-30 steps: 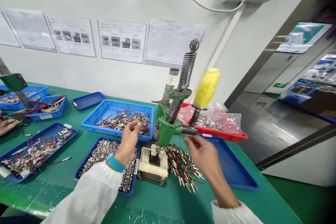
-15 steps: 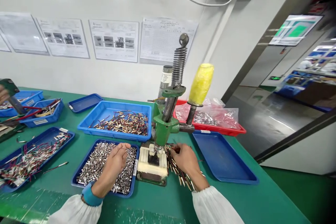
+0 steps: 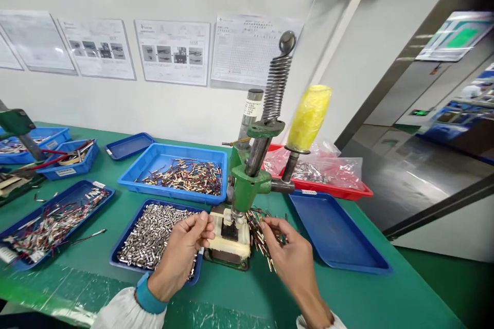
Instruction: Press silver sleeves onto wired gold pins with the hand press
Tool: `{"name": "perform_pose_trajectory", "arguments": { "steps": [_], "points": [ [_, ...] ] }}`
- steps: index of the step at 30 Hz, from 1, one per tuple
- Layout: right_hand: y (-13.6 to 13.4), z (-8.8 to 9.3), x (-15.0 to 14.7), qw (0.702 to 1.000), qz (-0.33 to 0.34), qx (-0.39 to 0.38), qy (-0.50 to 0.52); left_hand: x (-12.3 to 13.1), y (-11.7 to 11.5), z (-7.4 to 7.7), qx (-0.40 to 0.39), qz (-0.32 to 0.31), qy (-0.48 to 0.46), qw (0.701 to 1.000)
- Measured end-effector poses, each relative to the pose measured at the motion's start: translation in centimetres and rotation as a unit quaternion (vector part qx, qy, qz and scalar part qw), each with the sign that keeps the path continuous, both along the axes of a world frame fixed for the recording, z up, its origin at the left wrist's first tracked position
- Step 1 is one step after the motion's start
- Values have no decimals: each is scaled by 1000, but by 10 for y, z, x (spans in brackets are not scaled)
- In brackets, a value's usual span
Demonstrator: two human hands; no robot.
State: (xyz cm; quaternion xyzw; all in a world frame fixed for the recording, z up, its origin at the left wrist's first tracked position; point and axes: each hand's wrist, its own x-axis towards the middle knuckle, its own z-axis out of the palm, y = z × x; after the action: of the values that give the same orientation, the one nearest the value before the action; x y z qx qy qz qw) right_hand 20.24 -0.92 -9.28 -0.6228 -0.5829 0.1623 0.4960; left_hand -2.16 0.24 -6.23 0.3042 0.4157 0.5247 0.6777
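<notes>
My left hand (image 3: pixel 185 247) hovers at the right side of a dark blue tray of small silver metal sleeves (image 3: pixel 150 231). Its thumb and fingertips are pinched together in front of the press base (image 3: pixel 229 244); anything between them is too small to make out. My right hand (image 3: pixel 291 257) is closed in a pinch over a pile of thin wired pieces with brass-coloured ends (image 3: pixel 259 231), right of the base. What it grips is hidden by the fingers. Between and beyond my hands stands a green hand press (image 3: pixel 245 185) with a coil spring and a yellow-wrapped lever handle (image 3: pixel 310 118).
Behind the sleeves, a blue bin (image 3: pixel 131 177) holds many brass-ended wires. A flat blue tray (image 3: pixel 343 241) lies at right, before a red tray (image 3: pixel 358 193) with bagged parts. To the left are a tray of coloured wires (image 3: pixel 57 226) and a second press (image 3: pixel 17 122).
My left hand has moved right, from over the sleeves towards the press base, its fingers now pinched. My right hand has drawn back towards me from the pile. The view has shifted slightly.
</notes>
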Motion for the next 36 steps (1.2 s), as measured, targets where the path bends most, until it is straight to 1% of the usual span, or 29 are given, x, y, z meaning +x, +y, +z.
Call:
{"name": "perform_pose_trajectory", "arguments": {
  "steps": [2, 4, 7, 9, 13, 19, 21, 25, 28, 31, 34, 36],
  "points": [
    [-6, -1, -6, 1000, 10, 20, -20, 5, -3, 1, -7, -11, -15, 1000],
    [-12, 0, -13, 996, 21, 62, -60, 9, -5, 1, -8, -18, -19, 1000],
    [-21, 6, -27, 983, 40, 131, -121, 13, -8, 0, 1, -16, -8, 1000],
    [-26, 12, -36, 975, 62, 157, -146, 14, -9, -2, 17, -19, 6, 1000],
    [-33, 22, -52, 970, 92, 158, -162, 16, -10, -7, 57, -23, 29, 998],
    [-32, 22, -63, 972, 102, 154, -145, 12, -11, -15, 64, -26, 28, 997],
    [-33, 22, -65, 973, 100, 153, -141, 11, -11, -15, 78, -23, 48, 995],
    [-33, 24, -66, 974, 102, 144, -142, 8, -9, -11, 121, -17, 125, 985],
    [-33, 25, -66, 984, 103, 108, -97, 6, -7, -11, 152, -21, 160, 975],
    [-32, 25, -67, 992, 125, 27, 21, 5, -7, -16, 164, -48, 124, 978],
    [-31, 25, -68, 975, 165, -39, 142, 8, -10, -22, 142, -77, 64, 985],
    [-30, 25, -68, 964, 182, -62, 182, 11, -11, -22, 126, -87, 47, 987]
  ]
}}
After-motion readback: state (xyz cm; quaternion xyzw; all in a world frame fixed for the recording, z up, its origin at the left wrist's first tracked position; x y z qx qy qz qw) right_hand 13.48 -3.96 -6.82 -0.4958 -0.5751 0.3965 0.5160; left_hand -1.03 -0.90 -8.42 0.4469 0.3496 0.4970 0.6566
